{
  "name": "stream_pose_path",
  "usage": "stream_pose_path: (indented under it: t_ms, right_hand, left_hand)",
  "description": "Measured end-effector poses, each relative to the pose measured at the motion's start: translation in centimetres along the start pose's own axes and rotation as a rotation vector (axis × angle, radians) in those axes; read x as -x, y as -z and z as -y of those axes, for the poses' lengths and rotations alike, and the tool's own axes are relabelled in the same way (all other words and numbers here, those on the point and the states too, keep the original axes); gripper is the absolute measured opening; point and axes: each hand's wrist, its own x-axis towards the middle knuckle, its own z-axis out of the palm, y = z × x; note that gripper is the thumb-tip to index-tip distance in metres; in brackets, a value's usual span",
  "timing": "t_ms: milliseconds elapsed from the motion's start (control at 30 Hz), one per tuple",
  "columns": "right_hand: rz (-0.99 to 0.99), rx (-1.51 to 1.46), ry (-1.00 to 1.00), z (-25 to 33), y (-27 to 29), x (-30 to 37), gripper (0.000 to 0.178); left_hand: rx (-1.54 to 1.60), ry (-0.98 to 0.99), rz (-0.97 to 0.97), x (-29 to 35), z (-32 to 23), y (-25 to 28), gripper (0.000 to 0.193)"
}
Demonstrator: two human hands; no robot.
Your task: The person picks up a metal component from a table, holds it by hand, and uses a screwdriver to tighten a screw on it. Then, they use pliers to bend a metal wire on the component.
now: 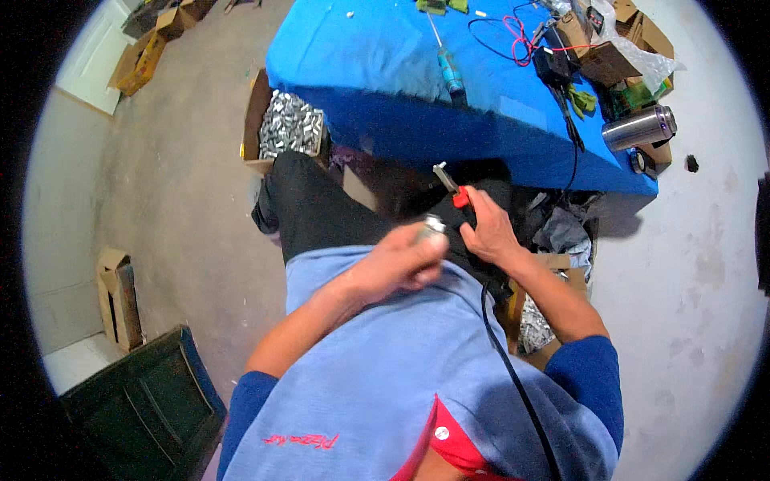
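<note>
While the left hand (401,260) curls its fingers tight round a small silver cylinder (433,225), the right hand (489,232) grips a red-and-black tool (454,191). Both sit just below the blue counter (385,64).

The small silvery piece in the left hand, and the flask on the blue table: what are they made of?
The small piece in the left hand looks like bare metal: silvery, with bright glints, though blurred. The flask looks like polished steel, with mirror-like streaks along its side.
</note>
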Motion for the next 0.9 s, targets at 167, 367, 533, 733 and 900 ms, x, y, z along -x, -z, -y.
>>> stream_pose_path:
  t_ms: [167,367,533,733,900]
  right_hand:
    - [0.407,-0.924,-0.386,2.3,3.0,-0.3,0.051]
    - [0.548,-0.842,-0.328,4.7,4.1,-0.7,0.049]
    - [0.487,-0.934,-0.224,6.0,3.1,-0.6,0.04]
    - [0.623,-0.733,-0.065,6.1,3.9,-0.2,0.037]
    - [0.495,-0.814,-0.169,7.4,4.4,-0.4,0.038]
  left_hand:
    - [0.365,-0.02,-0.11,0.4,2.2,3.6,0.03]
    - [0.382,0.001,-0.031,-0.5,1.8,3.2,0.037]
    - [0.46,0.019,0.043,-0.4,2.1,3.6,0.045]
    - [0.498,0.021,0.052,-0.2,1.6,3.6,0.047]
    - [0.52,0.053,0.043,-0.4,1.9,3.8,0.049]
